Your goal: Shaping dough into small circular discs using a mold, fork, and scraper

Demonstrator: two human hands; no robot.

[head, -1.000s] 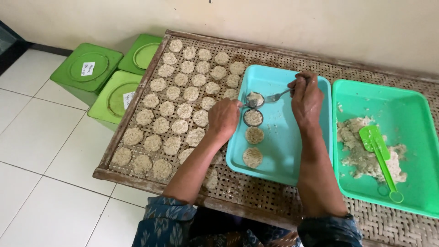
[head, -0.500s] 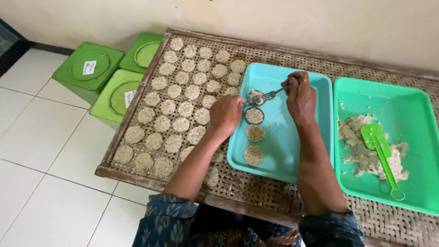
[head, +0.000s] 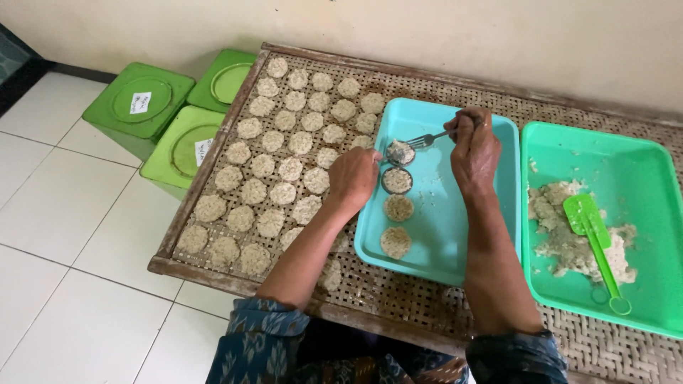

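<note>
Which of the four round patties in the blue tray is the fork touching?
The farthest patty, at the top of the column in the blue tray. The fork in the right hand presses on it; the other three lie untouched.
</note>
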